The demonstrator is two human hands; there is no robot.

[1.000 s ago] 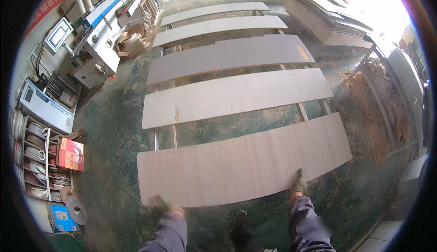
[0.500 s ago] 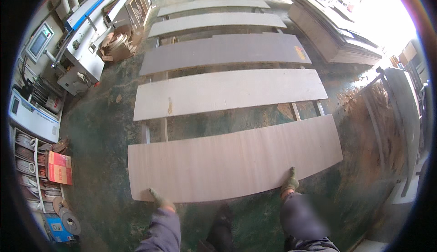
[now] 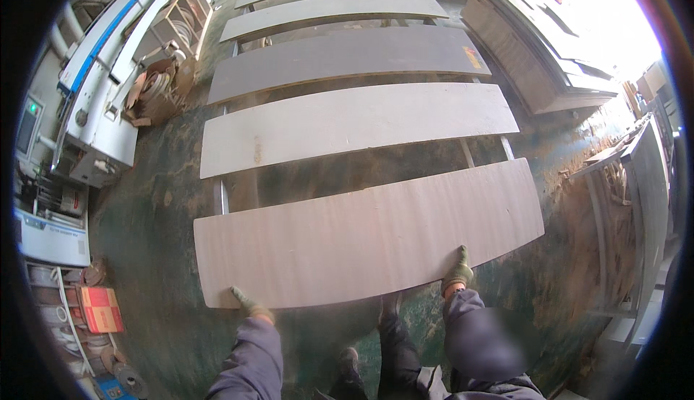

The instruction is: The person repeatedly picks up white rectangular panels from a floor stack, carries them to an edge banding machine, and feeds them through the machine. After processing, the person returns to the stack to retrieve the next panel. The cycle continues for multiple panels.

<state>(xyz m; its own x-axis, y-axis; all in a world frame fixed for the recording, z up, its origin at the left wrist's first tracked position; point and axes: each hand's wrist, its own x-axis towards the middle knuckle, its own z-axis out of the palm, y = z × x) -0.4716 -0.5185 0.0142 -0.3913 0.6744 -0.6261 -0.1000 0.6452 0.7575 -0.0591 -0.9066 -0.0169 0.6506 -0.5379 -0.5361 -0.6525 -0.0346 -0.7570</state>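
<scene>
A long wood-grain panel [image 3: 361, 237] in pale pinkish brown lies flat, nearest to me. My left hand [image 3: 248, 301], in a green glove, grips its near edge by the left end, thumb on top. Toward the right end, my right hand [image 3: 457, 271] in a matching glove holds the same edge, thumb on the face. The fingers of both hands are hidden under the panel. Beyond it a white panel [image 3: 361, 124] rests across metal rails [image 3: 220, 196], followed by a grey panel [image 3: 347, 56] with a coloured label and another white panel [image 3: 332, 11].
A tall stack of boards [image 3: 535, 53] stands at the back right. On the left runs a long white machine [image 3: 101, 125], with a red and yellow box [image 3: 101, 309] and rolls of edging [image 3: 54, 317] nearer me. Leaning boards [image 3: 647, 183] line the right side. The floor [image 3: 155, 248] is green and stained.
My view has shifted, and the panels sit higher in it. My legs and a shoe now show more below the near panel. Both hands keep their hold on its edge.
</scene>
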